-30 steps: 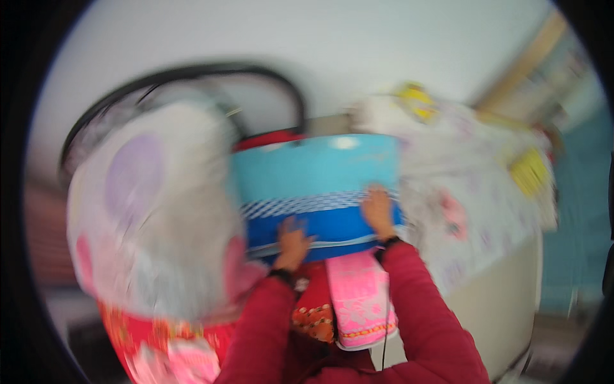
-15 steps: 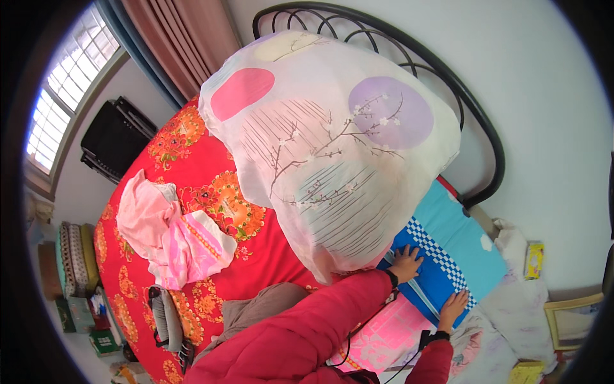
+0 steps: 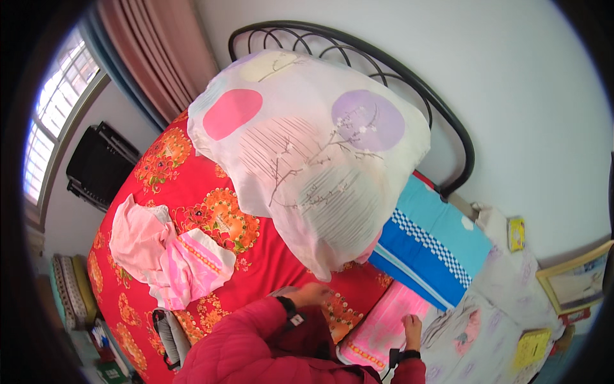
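My left hand (image 3: 310, 294) is smeared by motion over the red bedspread (image 3: 281, 240), close to the lower corner of a big white cover (image 3: 275, 169). That cover is printed with blossom branches and coloured ovals and lies over a bulky mound. My right hand (image 3: 412, 331) is off the bedding, above a pink patterned cloth (image 3: 384, 317); its fingers are loosely bent and a little apart, with nothing visible in them. Beyond it lies a blue and turquoise folded cloth (image 3: 435, 237) with a checkered band, which neither hand touches.
A black curved metal headboard (image 3: 457, 137) stands behind the mound. Crumpled pink cloths (image 3: 173, 249) and a grey rolled item (image 3: 173, 336) lie on the left. On the right are a pale floral cover (image 3: 502, 304), a yellow packet (image 3: 516, 234) and a framed picture (image 3: 579, 278).
Both hands have left the blue cloth. My left hand has moved left toward the cover's lower corner, and my right hand has drawn back toward me. The view has shifted slightly.
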A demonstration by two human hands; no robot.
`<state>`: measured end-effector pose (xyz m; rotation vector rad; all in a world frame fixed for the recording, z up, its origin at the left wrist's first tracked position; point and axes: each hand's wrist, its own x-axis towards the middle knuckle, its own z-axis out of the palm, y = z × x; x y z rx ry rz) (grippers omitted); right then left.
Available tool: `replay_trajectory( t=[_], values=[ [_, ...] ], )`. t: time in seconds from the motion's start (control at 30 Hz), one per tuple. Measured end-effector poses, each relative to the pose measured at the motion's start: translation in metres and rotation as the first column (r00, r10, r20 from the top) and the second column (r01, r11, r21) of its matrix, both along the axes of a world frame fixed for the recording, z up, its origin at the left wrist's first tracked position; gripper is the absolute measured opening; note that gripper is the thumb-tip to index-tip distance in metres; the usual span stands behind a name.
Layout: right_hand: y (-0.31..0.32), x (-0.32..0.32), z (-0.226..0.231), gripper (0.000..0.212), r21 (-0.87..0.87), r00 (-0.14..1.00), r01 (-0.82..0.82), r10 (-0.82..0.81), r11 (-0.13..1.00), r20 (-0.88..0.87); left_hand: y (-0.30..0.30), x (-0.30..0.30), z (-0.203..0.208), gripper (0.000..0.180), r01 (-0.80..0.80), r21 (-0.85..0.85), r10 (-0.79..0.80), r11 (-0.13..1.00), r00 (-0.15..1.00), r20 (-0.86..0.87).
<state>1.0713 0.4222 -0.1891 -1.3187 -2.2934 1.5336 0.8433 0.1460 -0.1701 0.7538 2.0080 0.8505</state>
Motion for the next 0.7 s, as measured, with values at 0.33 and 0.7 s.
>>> replay_trajectory(
  t=[0.33, 0.7],
  values=[
    [-0.001, -0.004, -0.027, 0.018, 0.206, 0.893, -0.253, 0.146, 0.945, 0.426, -0.084, -0.094, 0.102, 0.018, -0.363, 0.185, 0.407, 0.913, 0.840, -0.359],
    [-0.007, -0.023, -0.037, 0.022, 0.139, 0.745, -0.310, 0.150, 0.940, 0.650, -0.039, -0.282, 0.233, 0.044, 0.140, 0.141, 0.072, 0.980, 0.409, -0.909]
  ],
)
